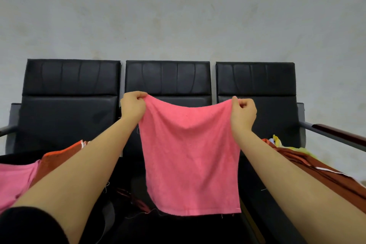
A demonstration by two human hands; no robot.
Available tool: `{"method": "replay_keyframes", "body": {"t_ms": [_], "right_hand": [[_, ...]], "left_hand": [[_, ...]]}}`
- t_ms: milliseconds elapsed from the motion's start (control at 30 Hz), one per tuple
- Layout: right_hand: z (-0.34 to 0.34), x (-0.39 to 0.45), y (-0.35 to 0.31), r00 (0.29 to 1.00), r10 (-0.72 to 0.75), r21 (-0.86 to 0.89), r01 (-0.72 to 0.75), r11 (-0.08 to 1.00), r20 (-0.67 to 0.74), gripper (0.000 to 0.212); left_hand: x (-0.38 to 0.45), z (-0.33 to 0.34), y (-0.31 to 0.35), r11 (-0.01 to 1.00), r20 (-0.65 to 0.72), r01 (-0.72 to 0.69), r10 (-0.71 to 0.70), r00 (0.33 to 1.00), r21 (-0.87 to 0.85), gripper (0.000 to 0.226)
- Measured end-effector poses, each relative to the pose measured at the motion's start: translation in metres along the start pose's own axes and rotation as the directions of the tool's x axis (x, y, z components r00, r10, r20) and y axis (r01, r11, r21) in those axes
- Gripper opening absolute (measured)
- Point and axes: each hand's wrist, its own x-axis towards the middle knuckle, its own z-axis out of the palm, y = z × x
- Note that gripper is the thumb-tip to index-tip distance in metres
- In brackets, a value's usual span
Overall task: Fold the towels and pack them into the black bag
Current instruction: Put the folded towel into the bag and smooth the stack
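Three black chairs stand in a row against the wall, and taking the middle chair [168, 78] as the landmark, one chair [70, 85] is to its left and one chair [255, 83] to its right. Two hands are up in front of the middle chair, the left hand [133, 106] and the right hand [244, 114], and between them hangs one pink towel [191, 156]. A second pink towel [15, 180] and one orange cloth [59, 158] lie left of the middle chair, one rust-brown cloth [324, 172] and one yellow cloth [277, 141] right of it; two armrests show, one [8, 129] at the row's far left and one [332, 134] at its far right.
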Motion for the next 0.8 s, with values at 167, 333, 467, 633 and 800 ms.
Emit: {"method": "replay_keyframes", "body": {"t_ms": [167,333,467,633,800], "right_hand": [[-0.0012,0.0023,-0.0014,0.999,0.022,0.049,-0.020,0.999,-0.025,0.026],[-0.0037,0.0000,-0.0008,1.000,-0.003,0.070,0.001,0.998,0.023,0.033],[-0.0035,0.0002,0.0045,0.995,0.010,0.057,-0.016,0.998,0.103,0.053],[-0.0037,0.0001,0.0032,0.994,-0.005,0.060,-0.002,0.998,0.105,0.049],[-0.0037,0.0072,-0.0004,1.000,0.009,0.030,-0.009,0.999,0.006,0.028]], "left_hand": [[0.0024,0.0010,-0.0021,0.999,0.056,-0.021,0.019,0.998,0.030,0.056],[0.0046,-0.0042,-0.0004,1.000,0.019,-0.018,0.018,1.000,0.021,0.051],[0.0054,-0.0077,0.0003,1.000,0.058,-0.012,0.012,0.998,0.011,0.051],[0.0064,-0.0073,0.0033,0.998,0.003,0.007,-0.007,1.000,-0.060,0.041],[0.0009,-0.0045,0.0014,0.983,-0.119,0.071,-0.092,0.989,-0.168,0.024]]}}
